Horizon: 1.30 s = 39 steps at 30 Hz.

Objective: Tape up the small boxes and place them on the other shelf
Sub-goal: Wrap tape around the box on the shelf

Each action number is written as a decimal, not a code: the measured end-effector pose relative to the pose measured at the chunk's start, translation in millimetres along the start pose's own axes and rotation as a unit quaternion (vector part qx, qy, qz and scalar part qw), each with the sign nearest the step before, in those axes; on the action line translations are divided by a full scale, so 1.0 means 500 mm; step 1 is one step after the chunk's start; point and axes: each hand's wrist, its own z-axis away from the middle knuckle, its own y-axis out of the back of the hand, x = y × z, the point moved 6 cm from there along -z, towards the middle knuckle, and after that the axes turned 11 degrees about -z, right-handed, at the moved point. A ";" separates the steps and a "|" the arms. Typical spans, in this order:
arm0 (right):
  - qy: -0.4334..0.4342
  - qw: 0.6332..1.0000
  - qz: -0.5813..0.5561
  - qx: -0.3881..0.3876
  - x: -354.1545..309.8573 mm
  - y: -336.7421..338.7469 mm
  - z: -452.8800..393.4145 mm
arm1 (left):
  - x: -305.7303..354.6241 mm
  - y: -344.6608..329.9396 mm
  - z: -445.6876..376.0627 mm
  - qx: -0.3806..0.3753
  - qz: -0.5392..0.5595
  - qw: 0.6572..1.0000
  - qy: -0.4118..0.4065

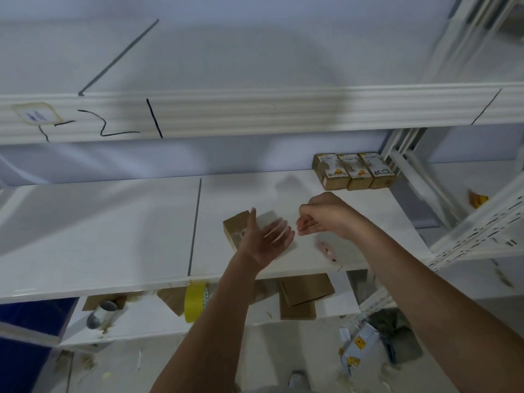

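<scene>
Small box (236, 228) of brown cardboard on middle shelf (113, 236), partly hidden behind left hand (262, 236). Left hand released, palm up, fingers (279, 232) straight and spread, back of hand against the box. Right hand (326, 215) just beside it, fingers curled, pinching something thin and pale between thumb and fingertips; cannot tell what exactly, picture blurred there. Three taped boxes (353, 171) side by side, touching, at back right corner of same shelf, well apart from the hands. Pinkish small object (326, 249) near front edge, under right wrist, too blurred to name. On lower shelf: yellow tape roll (194, 302) standing on edge, flat cardboard pieces (303, 296) beside it.
</scene>
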 end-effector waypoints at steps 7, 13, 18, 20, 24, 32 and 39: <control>-0.025 0.993 0.081 -0.082 -0.003 -0.045 -0.023 | 0.037 0.056 0.037 0.077 -0.142 0.986 -0.028; -0.011 0.984 0.159 -0.083 -0.011 -0.079 -0.070 | 0.105 0.133 0.069 0.158 -0.217 0.957 -0.110; -0.035 0.982 0.151 -0.105 -0.012 -0.101 -0.112 | 0.151 0.161 0.090 0.201 -0.263 0.932 -0.144; -0.058 0.979 0.158 -0.112 -0.004 -0.106 -0.126 | 0.160 0.178 0.091 0.245 -0.284 0.918 -0.127; -0.102 0.977 0.141 -0.125 0.020 -0.122 -0.145 | 0.165 0.195 0.085 0.266 -0.263 0.923 -0.095; -0.118 0.975 0.114 -0.150 0.088 -0.150 -0.167 | 0.157 0.215 0.077 0.210 -0.264 0.941 0.009; -0.150 0.969 0.084 -0.179 0.114 -0.146 -0.162 | 0.163 0.201 0.064 0.186 -0.303 0.934 0.029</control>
